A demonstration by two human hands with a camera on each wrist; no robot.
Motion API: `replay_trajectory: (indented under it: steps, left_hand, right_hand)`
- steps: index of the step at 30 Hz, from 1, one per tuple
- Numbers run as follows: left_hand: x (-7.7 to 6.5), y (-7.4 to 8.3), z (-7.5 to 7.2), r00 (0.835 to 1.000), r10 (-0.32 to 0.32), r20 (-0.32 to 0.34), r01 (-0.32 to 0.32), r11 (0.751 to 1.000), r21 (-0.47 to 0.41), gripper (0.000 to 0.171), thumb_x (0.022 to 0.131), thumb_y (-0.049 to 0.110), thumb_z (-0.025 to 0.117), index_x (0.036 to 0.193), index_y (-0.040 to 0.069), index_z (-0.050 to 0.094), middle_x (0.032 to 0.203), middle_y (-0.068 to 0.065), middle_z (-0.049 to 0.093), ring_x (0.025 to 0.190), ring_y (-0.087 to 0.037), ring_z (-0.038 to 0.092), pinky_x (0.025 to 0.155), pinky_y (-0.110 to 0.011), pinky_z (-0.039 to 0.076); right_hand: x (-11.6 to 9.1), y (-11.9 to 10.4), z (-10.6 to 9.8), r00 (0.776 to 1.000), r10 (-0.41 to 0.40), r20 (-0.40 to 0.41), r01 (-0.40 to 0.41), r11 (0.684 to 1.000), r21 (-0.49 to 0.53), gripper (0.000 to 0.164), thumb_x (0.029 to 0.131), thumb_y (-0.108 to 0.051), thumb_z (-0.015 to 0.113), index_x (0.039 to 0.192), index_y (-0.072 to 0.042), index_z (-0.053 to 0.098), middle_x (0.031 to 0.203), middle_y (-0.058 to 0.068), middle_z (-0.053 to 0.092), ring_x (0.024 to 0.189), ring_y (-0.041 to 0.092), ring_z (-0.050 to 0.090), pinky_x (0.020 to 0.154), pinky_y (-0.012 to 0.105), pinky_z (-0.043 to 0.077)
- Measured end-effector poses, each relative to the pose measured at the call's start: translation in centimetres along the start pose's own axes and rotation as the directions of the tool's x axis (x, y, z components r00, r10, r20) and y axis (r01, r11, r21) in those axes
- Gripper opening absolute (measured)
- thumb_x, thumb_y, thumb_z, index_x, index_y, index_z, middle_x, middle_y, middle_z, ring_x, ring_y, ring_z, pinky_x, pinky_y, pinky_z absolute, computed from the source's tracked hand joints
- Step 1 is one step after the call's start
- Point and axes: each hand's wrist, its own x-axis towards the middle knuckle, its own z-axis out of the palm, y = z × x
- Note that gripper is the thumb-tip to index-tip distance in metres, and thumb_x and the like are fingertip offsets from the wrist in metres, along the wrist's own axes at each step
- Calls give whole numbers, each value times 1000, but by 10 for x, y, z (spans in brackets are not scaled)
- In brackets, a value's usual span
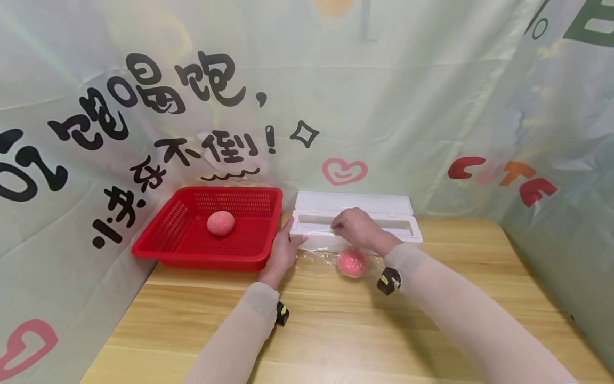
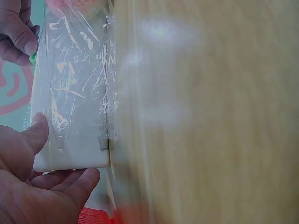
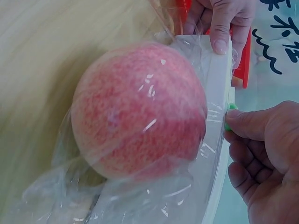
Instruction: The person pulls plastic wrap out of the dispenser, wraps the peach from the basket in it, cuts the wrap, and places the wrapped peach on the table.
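A white cling film box (image 1: 316, 242) stands on the table with its lid raised at the back. My left hand (image 1: 282, 253) grips its left end, thumb on top and fingers round the end face in the left wrist view. At the box's top edge my right hand (image 1: 357, 228) pinches a small green slide cutter (image 3: 231, 116) between thumb and finger. Clear cling film (image 2: 70, 88) runs down over the box front. In front of the box, a pink peach (image 3: 140, 112) lies under the film, which wrinkles around it.
To the left of the box stands a red plastic basket (image 1: 211, 261) with another pink peach (image 1: 220, 223) inside. A printed cloth (image 1: 384, 106) hangs behind and beside the wooden table (image 1: 336, 330). Loose film spreads onto the tabletop near the peach.
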Motion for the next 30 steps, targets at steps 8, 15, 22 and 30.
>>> replay_trajectory:
  steps: [8, 15, 22, 30]
  left_hand:
    - [0, -1, -2, 1000, 11, -8, -11, 1000, -10, 75, 102, 21, 71, 166, 10, 33, 167, -10, 41, 155, -25, 38, 127, -44, 33]
    - [-3, 2, -1, 1000, -3, -15, 3, 1000, -21, 75, 103, 20, 70, 166, 10, 31, 168, -11, 40, 156, -26, 35, 127, -43, 31]
    - [-4, 5, 3, 1000, -19, -20, 19, 999, -31, 74, 103, 21, 69, 166, 12, 31, 168, -9, 39, 157, -25, 35, 128, -42, 30]
    - [-6, 6, 3, 999, -39, -22, 39, 999, -16, 74, 104, 25, 69, 166, 14, 31, 170, -7, 37, 158, -24, 31, 128, -43, 29]
  right_hand:
    - [-2, 7, -2, 999, -33, -1, 33, 999, -8, 16, 96, -8, 74, 110, -5, 82, 110, 9, 81, 109, 31, 75, 104, 49, 56]
    - [-4, 8, -4, 999, -41, -2, 41, 999, -26, 16, 96, -6, 75, 110, -4, 82, 110, 10, 81, 109, 32, 75, 104, 48, 56]
    - [-6, 11, -3, 999, -33, -3, 33, 999, -36, 16, 95, -6, 75, 110, -5, 82, 110, 10, 81, 110, 32, 74, 104, 48, 56]
    - [-8, 14, -5, 999, -52, 4, 52, 998, -34, 16, 95, -6, 75, 110, -4, 82, 109, 11, 81, 110, 33, 75, 103, 48, 57]
